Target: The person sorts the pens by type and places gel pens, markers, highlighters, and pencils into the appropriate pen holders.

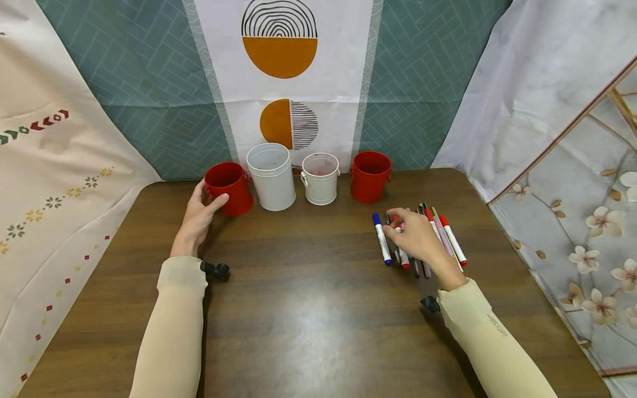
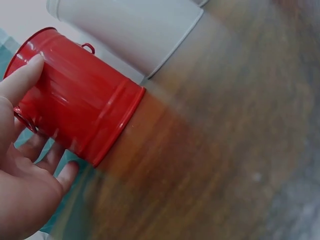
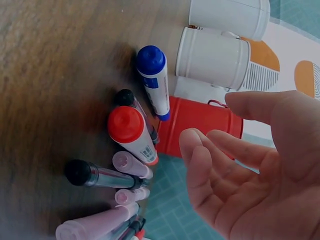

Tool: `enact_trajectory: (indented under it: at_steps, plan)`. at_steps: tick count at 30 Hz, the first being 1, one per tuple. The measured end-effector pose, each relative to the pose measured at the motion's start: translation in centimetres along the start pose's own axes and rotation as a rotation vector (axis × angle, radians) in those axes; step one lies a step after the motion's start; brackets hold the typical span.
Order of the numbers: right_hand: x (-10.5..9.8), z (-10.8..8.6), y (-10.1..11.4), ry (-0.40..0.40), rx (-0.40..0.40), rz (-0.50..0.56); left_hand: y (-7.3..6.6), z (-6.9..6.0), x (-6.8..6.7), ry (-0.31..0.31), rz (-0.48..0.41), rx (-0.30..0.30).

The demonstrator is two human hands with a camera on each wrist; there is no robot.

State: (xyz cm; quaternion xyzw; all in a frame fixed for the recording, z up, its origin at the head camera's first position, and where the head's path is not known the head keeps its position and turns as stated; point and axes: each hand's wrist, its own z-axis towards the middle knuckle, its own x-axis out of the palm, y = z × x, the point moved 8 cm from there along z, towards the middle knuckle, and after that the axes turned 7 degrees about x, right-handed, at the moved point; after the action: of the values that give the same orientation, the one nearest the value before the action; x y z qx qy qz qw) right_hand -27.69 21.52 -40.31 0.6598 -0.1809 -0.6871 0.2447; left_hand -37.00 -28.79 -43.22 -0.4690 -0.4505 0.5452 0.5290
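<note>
At the back left, my left hand (image 1: 196, 216) holds the side of a red bucket (image 1: 238, 198). In the left wrist view the thumb lies along the bucket's wall (image 2: 80, 95), and the other fingers reach round its far side near a handle lug. My right hand (image 1: 417, 235) hovers over a group of pens at the right, thumb and fingers apart with nothing between them. Nearest to it are a blue marker (image 3: 156, 85), a red marker (image 3: 134, 132) and a black-capped pen (image 3: 107, 176). Another red marker (image 1: 454, 241) lies at the group's right edge; the hand covers part of the group.
A tall white bucket (image 1: 272, 185), a smaller white bucket (image 1: 320, 185) and a second red bucket (image 1: 369, 185) stand along the back edge of the wooden table (image 1: 298, 309). Patterned cloths (image 1: 423, 83) hang behind and at both sides.
</note>
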Motion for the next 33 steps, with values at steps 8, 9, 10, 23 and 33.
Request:
enact_trajectory:
  at_steps: [8,9,10,23,33]
  plan:
    - [1.1,0.6,-0.1,0.043,0.030,-0.040,0.8,0.1,-0.5,0.008,0.021,0.023]
    - [1.2,0.6,0.0,0.048,0.035,-0.045,1.0,0.2,-0.6,0.006,0.025,0.026]
    - [1.3,0.6,0.0,0.053,0.040,-0.050,1.4,0.3,-0.8,0.002,0.029,0.030]
    - [2.2,1.7,0.4,0.087,0.100,-0.192,0.8,-0.1,-0.6,-0.011,0.052,0.009]
    - [3.0,2.1,0.5,0.146,0.160,-0.257,1.0,0.0,-0.3,0.009,0.041,0.017]
